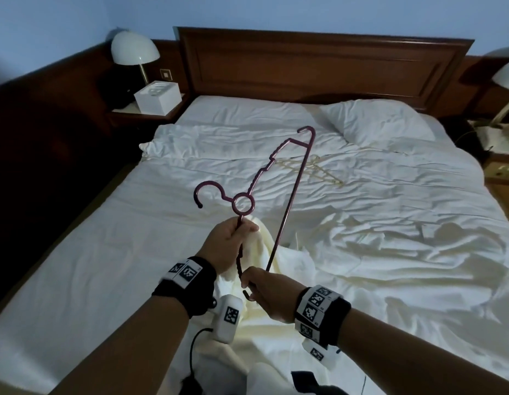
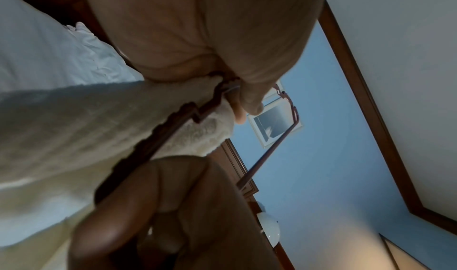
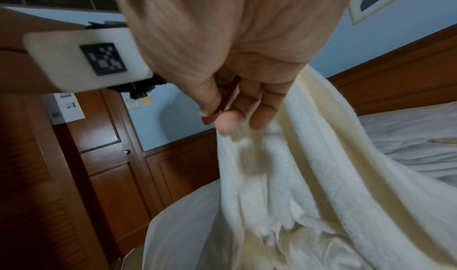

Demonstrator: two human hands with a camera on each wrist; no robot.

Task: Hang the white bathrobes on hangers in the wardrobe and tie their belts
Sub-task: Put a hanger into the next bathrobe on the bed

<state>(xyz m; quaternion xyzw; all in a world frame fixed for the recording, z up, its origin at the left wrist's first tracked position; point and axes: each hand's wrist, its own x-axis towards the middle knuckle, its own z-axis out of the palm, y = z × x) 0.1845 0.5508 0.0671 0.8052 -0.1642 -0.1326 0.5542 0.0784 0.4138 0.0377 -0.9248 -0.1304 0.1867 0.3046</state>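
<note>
A maroon plastic hanger (image 1: 279,178) is held tilted above the bed, hook (image 1: 207,192) to the left. My left hand (image 1: 243,233) grips its notched shoulder arm just below the ring, with cream cloth of the white bathrobe (image 1: 279,269) bunched against it. My right hand (image 1: 249,283) pinches the hanger's near end. In the left wrist view the hanger (image 2: 178,115) crosses the robe (image 2: 99,127) under my thumb. The right wrist view shows my fingers (image 3: 257,108) pinching the hanger tip (image 3: 217,114), the robe (image 3: 296,166) hanging just below. A pale hanger (image 1: 313,169) lies on the bed.
The bed (image 1: 390,252) has rumpled white sheets and a pillow (image 1: 376,121) by the wooden headboard (image 1: 319,64). A lamp (image 1: 135,51) and a white box (image 1: 159,96) stand on the left bedside table. A wooden door (image 3: 103,141) shows in the right wrist view.
</note>
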